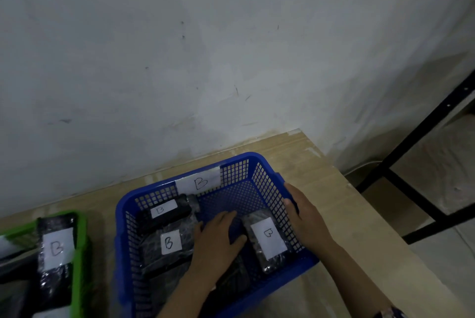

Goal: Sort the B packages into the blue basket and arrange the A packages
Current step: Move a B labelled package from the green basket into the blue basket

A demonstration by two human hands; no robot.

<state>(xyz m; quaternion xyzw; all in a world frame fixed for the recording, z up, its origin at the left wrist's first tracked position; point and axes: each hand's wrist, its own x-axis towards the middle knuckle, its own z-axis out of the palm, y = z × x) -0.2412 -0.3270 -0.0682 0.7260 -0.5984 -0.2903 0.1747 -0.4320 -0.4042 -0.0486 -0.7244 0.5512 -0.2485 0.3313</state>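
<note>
blue basket (257, 289): sits on the bench (331, 189), near its right end, close to the wall (180, 60). White "B" tag (199, 182) on the inside of its far wall.
left hand (218, 238): inside the basket, palm down, fingers spread flat on the basket floor between the packages. Grips nothing that shows.
right hand (305, 217): on the basket's right rim, thumb inside the mesh wall, fingers wrapped over the outside. Clamped on the rim.
B package, right (268, 239): in the basket, flat, label up, just right of the left hand's fingers; touching or near-touching the index side, can't tell which. Between the two hands.
B package, middle (169, 242): in the basket, flat, just left of the left hand; thumb edge meets its wrap.
B package, far (164, 211): in the basket's far-left corner, lying partly over the middle one. Apart from both hands.
dark package under wrist (235, 275): partly hidden by the left forearm, label not visible.
green basket (79, 253): on the bench, left of the blue one, cut off by the frame edge.
B package, unsorted (57, 248): in the green basket, label up, well apart from both hands.
black frame (401, 163): right of the bench.
</note>
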